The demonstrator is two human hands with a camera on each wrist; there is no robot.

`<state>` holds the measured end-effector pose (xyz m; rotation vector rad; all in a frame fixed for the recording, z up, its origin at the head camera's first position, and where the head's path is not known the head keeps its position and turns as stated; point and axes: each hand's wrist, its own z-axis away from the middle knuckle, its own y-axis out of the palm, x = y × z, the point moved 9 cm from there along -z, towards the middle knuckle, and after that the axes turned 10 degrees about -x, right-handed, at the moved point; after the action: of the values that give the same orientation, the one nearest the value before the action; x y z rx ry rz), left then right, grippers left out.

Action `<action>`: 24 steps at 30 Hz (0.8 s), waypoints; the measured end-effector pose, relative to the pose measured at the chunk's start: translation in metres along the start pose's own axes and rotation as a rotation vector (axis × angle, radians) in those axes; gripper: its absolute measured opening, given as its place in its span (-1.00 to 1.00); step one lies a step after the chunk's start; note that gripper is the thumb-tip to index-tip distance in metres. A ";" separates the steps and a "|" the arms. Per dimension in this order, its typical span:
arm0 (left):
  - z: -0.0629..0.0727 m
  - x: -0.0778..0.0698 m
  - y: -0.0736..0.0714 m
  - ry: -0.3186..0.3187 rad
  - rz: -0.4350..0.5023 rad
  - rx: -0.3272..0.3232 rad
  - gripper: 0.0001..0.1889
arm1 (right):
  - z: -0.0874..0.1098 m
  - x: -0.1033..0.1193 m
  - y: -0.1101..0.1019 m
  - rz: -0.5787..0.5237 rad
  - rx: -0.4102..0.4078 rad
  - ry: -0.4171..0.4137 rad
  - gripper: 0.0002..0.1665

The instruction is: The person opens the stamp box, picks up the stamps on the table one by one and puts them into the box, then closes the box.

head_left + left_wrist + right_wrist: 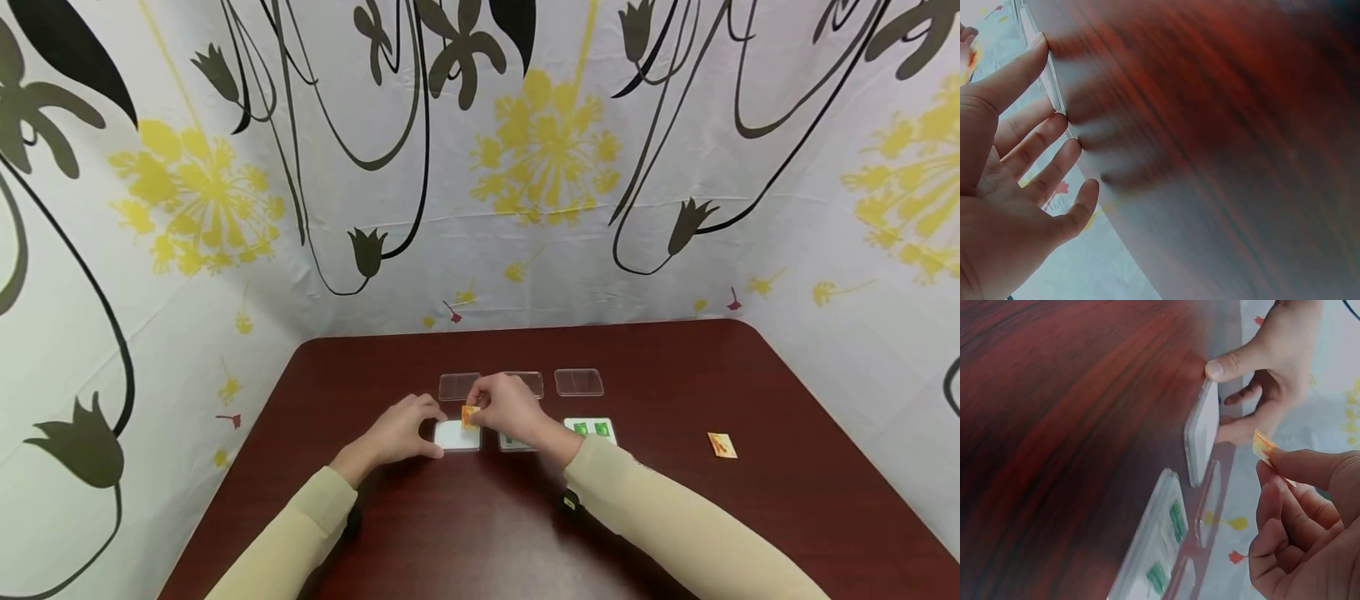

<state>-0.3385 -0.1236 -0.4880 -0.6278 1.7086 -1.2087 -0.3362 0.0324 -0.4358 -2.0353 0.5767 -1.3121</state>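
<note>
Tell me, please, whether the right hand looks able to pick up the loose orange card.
Probably not yet: the right hand already pinches a second orange card, though nothing covers the loose orange card.

Left hand (pixel 408 427) and right hand (pixel 513 406) crowd the white tray (pixel 452 438); its near side has room.

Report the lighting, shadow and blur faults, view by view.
Head: soft, pale glare on the tabletop between the forearms, print on the held orange card too small to read; left wrist: dark, blurry smears, shadow or reflection, beside the left hand; right wrist: green prints look smeared.
</note>
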 end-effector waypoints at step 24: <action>0.001 -0.001 -0.001 0.032 0.011 -0.013 -0.45 | -0.002 0.000 0.040 0.173 0.069 -0.023 -0.81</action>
<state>-0.3376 -0.1236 -0.4864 -0.6087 1.7452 -1.2070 -0.3391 0.0035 -0.4635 -1.8972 0.6716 -1.1894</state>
